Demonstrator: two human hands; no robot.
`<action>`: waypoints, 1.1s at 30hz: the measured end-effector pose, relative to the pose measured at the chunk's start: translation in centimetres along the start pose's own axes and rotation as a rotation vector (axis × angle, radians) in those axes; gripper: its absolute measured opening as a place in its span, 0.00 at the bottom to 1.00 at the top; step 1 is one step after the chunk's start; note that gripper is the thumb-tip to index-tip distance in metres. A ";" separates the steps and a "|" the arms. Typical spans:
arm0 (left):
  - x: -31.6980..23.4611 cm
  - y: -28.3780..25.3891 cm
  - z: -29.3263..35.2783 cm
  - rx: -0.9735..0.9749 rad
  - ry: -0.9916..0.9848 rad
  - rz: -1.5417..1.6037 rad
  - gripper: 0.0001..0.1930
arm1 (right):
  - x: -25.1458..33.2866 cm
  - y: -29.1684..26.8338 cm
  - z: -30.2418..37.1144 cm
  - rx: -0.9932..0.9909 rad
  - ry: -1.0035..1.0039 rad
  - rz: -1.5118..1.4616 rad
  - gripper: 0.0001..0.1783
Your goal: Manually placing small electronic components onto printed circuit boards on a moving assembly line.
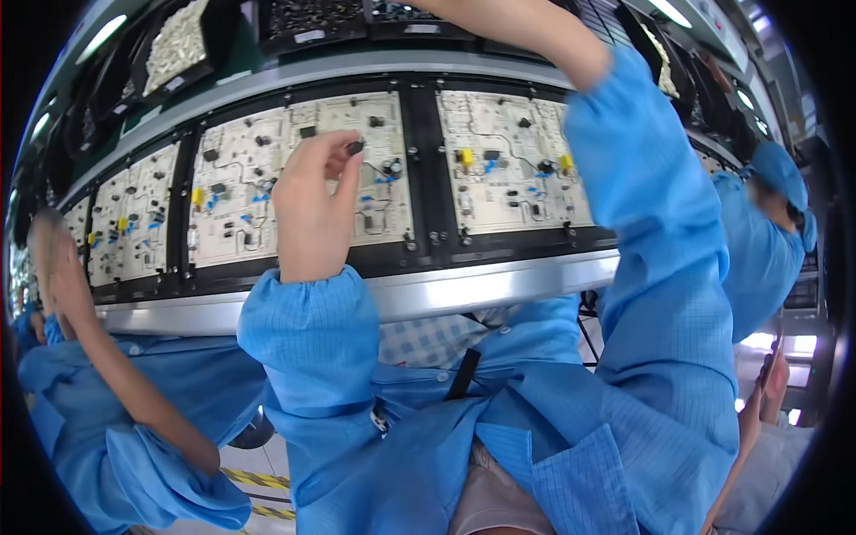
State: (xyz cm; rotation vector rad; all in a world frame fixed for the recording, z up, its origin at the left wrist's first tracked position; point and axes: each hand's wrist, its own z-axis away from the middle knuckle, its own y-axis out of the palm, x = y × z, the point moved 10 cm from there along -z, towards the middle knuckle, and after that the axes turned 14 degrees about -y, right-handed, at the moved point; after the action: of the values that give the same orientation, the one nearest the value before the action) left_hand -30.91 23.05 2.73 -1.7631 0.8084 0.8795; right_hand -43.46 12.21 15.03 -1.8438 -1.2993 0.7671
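My left hand (314,201) is raised over a pale circuit board (214,245) in a black frame. Its thumb and fingertips pinch a small black electronic component (355,147), held above the board's surface. Small black, blue and yellow parts stand on this board. My right arm (637,143) stretches up and across to the upper edge of the picture, where only the bare wrist and forearm show; the hand itself lies beyond the edge. Below that arm is a second board (513,196) with a yellow block-shaped component (465,158) on it.
Black bins of small dark parts (312,20) line the back, with a bin of whitish pieces (176,45) at the upper left. A silver rail (481,283) runs along the near edge. Co-workers in blue work at left (134,392) and right (767,241).
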 end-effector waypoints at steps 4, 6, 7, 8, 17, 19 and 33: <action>-6.6 5.8 -0.3 0.259 0.152 0.038 0.10 | 0.1 -5.7 12.2 -0.003 0.324 0.008 0.09; -8.7 8.3 -0.7 0.310 0.208 0.070 0.09 | -0.3 -6.7 18.0 0.008 0.483 0.005 0.11; -9.9 9.6 -0.8 0.356 0.253 0.058 0.09 | -0.5 -7.2 20.5 0.016 0.563 0.010 0.11; -10.9 10.8 -1.0 0.402 0.299 0.044 0.09 | -0.9 -7.4 22.7 0.023 0.643 0.015 0.10; -6.1 14.0 -5.6 0.511 0.092 -0.069 0.11 | 0.1 -3.2 28.1 0.153 0.762 -0.335 0.09; -5.0 13.5 -6.5 0.479 0.083 -0.079 0.10 | 0.5 -2.3 26.9 0.173 0.738 -0.375 0.08; -4.6 12.8 -7.1 0.331 0.124 -0.144 0.09 | 1.9 -0.2 23.9 0.483 0.320 -0.067 0.08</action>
State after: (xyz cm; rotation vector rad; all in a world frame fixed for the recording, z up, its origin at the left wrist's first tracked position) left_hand -42.48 12.99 2.61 -1.5697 0.8430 0.5114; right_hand -62.27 19.52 2.06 -1.4525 -0.8733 0.6483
